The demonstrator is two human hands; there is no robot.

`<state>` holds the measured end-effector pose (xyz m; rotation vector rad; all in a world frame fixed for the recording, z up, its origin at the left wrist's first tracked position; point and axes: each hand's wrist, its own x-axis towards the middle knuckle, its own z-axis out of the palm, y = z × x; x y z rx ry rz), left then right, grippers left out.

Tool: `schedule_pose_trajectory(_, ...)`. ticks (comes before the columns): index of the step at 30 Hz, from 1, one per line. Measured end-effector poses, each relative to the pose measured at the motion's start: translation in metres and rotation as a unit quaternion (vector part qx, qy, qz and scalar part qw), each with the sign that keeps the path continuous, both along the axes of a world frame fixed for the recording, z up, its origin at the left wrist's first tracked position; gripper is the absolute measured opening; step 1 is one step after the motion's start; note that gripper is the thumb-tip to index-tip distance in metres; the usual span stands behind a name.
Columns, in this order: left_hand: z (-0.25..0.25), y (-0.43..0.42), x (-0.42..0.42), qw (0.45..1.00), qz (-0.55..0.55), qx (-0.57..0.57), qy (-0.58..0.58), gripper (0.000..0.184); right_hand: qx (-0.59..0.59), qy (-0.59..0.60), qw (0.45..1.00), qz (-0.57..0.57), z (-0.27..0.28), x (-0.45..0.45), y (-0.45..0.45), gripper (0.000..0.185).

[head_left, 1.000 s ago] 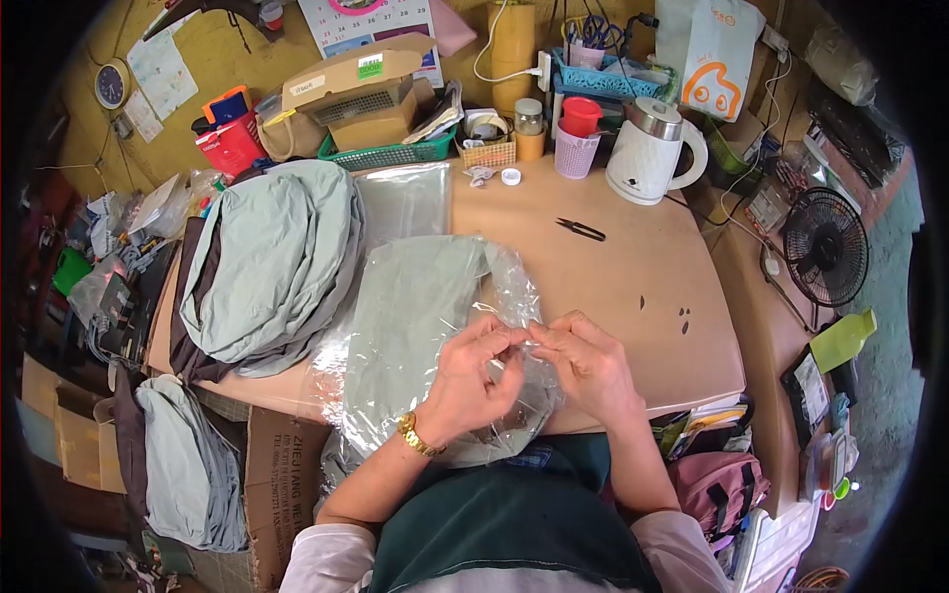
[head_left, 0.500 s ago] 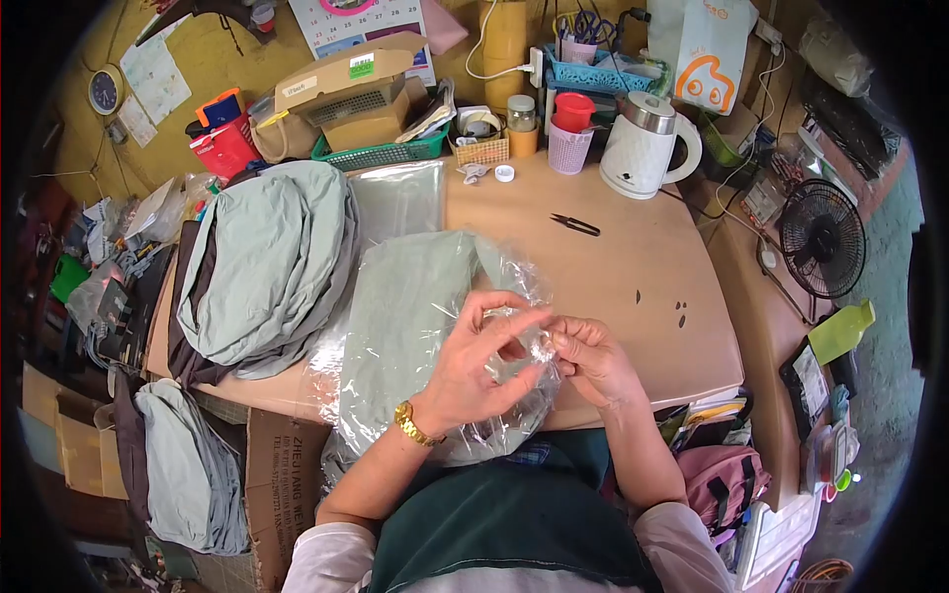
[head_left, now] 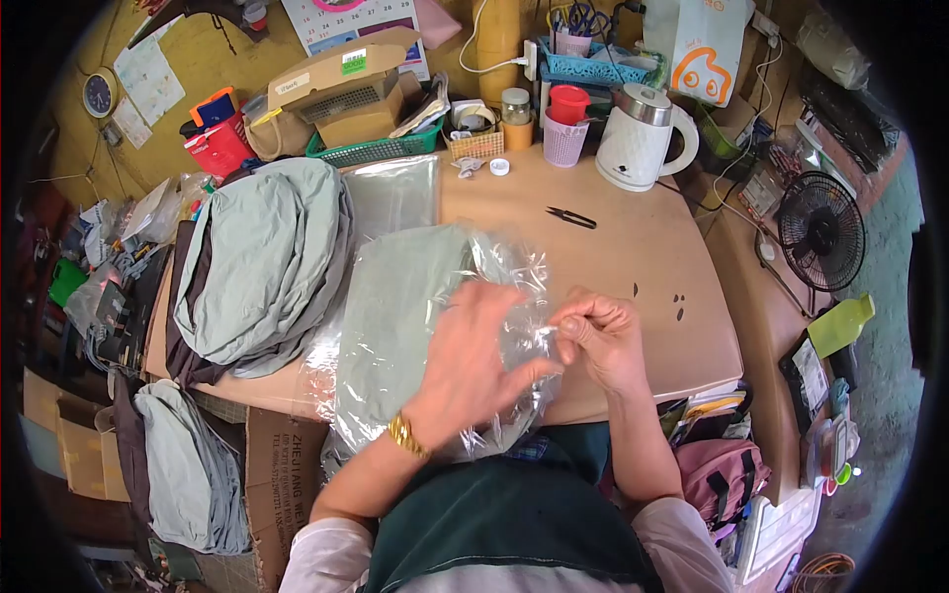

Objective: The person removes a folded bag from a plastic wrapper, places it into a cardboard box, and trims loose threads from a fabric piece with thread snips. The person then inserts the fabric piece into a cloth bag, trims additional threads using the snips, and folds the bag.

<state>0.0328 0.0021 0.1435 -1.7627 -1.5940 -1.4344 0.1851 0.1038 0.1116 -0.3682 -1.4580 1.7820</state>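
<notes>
A: Head view. What's in front of me?
B: A clear plastic bag (head_left: 522, 265), lying on the near side of the worktop (head_left: 672, 361), with folded grey-green cloth (head_left: 390, 282) showing through it. Film creased and glossy along its right side.
A: And my hands?
B: Right hand (head_left: 608, 341): thumb and fingertips pinched together at the bag's right edge, on what looks like a gathered bit of film. Left hand (head_left: 467, 358): fingers spread, over the bag, blurred. I can't tell whether it touches the film.
A: What has just changed?
B: A second ago my fingertips met at that edge. Now the left has come away to its own side, and a gap stands between the hands. The bag lies much where it was.
A: Meaning?
B: My reading: the right alone keeps the edge, and the left is free of it.
A: Nearby?
B: Pile of grey-green covers (head_left: 267, 257) left of the bag, flat clear sheets (head_left: 400, 188) beyond it, black snips (head_left: 571, 216) lying apart, untouched.
</notes>
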Motion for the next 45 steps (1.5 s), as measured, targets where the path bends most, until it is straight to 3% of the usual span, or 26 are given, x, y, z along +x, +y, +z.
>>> schedule_pose_trajectory(1,0.004,0.01,-0.004,0.973,-0.043,-0.224,-0.028,0.051,-0.011,0.045,0.999,0.005,0.0,-0.002,-0.001,0.012)
schedule_pose_trajectory(2,0.009,0.021,-0.01,0.895,-0.083,-0.435,-0.055,0.052,-0.011,0.044,0.999,0.007,-0.004,-0.008,0.004,0.012)
schedule_pose_trajectory(4,0.021,0.056,-0.027,0.905,-0.175,-0.355,-0.157,0.033,-0.011,0.077,0.977,-0.197,-0.026,-0.025,0.021,0.023)
schedule_pose_trajectory(5,0.04,0.082,-0.034,0.946,-0.223,-0.2,-0.124,0.03,-0.006,0.081,0.977,-0.198,-0.054,-0.031,0.029,0.023)
schedule_pose_trajectory(7,0.106,0.096,-0.033,0.92,-0.324,-0.053,-0.214,0.024,-0.232,0.023,0.972,-0.01,-0.115,-0.032,0.032,0.052)
schedule_pose_trajectory(9,0.17,0.081,-0.04,0.828,-0.41,-0.048,-0.379,0.02,-0.335,0.106,0.92,0.171,-0.076,-0.054,-0.019,0.076)
schedule_pose_trajectory(13,0.194,0.03,-0.076,0.802,-0.437,-0.003,-0.407,0.021,-0.361,0.198,0.876,0.25,-0.088,-0.054,-0.005,0.091)
schedule_pose_trajectory(16,0.156,-0.012,-0.104,0.81,-0.354,-0.019,-0.467,0.028,-0.156,0.008,0.982,-0.109,-0.01,0.02,0.018,0.083)
schedule_pose_trajectory(18,0.096,-0.034,-0.117,0.811,-0.236,-0.073,-0.53,0.034,0.026,-0.066,0.978,-0.194,-0.012,0.072,0.045,0.082)
schedule_pose_trajectory(19,0.053,-0.043,-0.123,0.81,-0.171,-0.115,-0.549,0.037,0.054,-0.122,0.973,-0.187,-0.014,0.099,0.051,0.08)
schedule_pose_trajectory(21,-0.06,-0.053,-0.137,0.811,-0.067,-0.201,-0.545,0.014,0.033,-0.22,0.966,-0.132,-0.036,0.158,0.06,0.077)
schedule_pose_trajectory(22,-0.117,-0.071,-0.142,0.691,-0.056,-0.23,-0.683,0.013,-0.014,-0.262,0.962,-0.082,-0.053,0.181,0.065,0.074)
schedule_pose_trajectory(23,-0.134,-0.08,-0.127,0.646,-0.069,-0.282,-0.706,0.018,-0.013,-0.263,0.961,-0.083,-0.064,0.193,0.068,0.074)
schedule_pose_trajectory(25,-0.13,-0.067,-0.1,0.626,-0.097,-0.254,-0.731,0.025,0.07,-0.414,0.902,-0.1,-0.081,0.206,0.071,0.063)
schedule_pose_trajectory(27,-0.103,-0.051,-0.093,0.638,-0.036,-0.227,-0.735,0.03,0.108,-0.426,0.892,-0.11,-0.097,0.187,0.094,0.06)
schedule_pose_trajectory(28,-0.112,-0.052,-0.115,0.691,-0.05,-0.282,-0.664,0.035,0.148,-0.43,0.883,-0.119,-0.095,0.173,0.106,0.056)
schedule_pose_trajectory(29,-0.114,-0.05,-0.126,0.701,-0.053,-0.292,-0.648,0.038,0.15,-0.431,0.882,-0.118,-0.082,0.158,0.113,0.056)
schedule_pose_trajectory(31,-0.119,-0.053,-0.153,0.702,-0.077,-0.36,-0.61,0.034,0.246,-0.576,0.778,-0.058,-0.055,0.122,0.123,0.051)
schedule_pose_trajectory(32,-0.11,-0.049,-0.156,0.706,-0.077,-0.356,-0.608,0.034,0.25,-0.572,0.779,-0.06,-0.045,0.106,0.131,0.051)
schedule_pose_trajectory(34,-0.089,-0.047,-0.161,0.744,0.004,-0.329,-0.581,0.026,0.46,-0.658,0.579,-0.14,-0.034,0.076,0.14,0.052)
schedule_pose_trajectory(35,-0.089,-0.039,-0.163,0.742,0.007,-0.33,-0.583,0.026,0.453,-0.58,0.662,-0.142,-0.033,0.056,0.155,0.047)
schedule_pose_trajectory(36,-0.094,-0.027,-0.164,0.782,0.03,-0.368,-0.502,0.023,0.441,-0.495,0.735,-0.142,-0.039,0.035,0.168,0.043)
schedule_pose_trajectory(37,-0.099,-0.015,-0.166,0.816,0.053,-0.397,-0.416,0.023,0.446,-0.492,0.735,-0.137,-0.052,0.016,0.172,0.043)
schedule_pose_trajectory(41,-0.125,0.004,-0.184,0.805,-0.019,-0.4,-0.437,0.021,0.488,-0.52,0.679,-0.176,-0.109,-0.036,0.179,0.051)
schedule_pose_trajectory(43,-0.129,-0.003,-0.199,0.67,-0.143,-0.128,-0.717,0.019,0.478,-0.539,0.666,-0.194,-0.122,-0.04,0.178,0.056)
schedule_pose_trajectory(45,-0.136,-0.008,-0.202,0.664,-0.142,-0.107,-0.727,0.018,0.491,-0.553,0.651,-0.174,-0.124,-0.036,0.177,0.058)
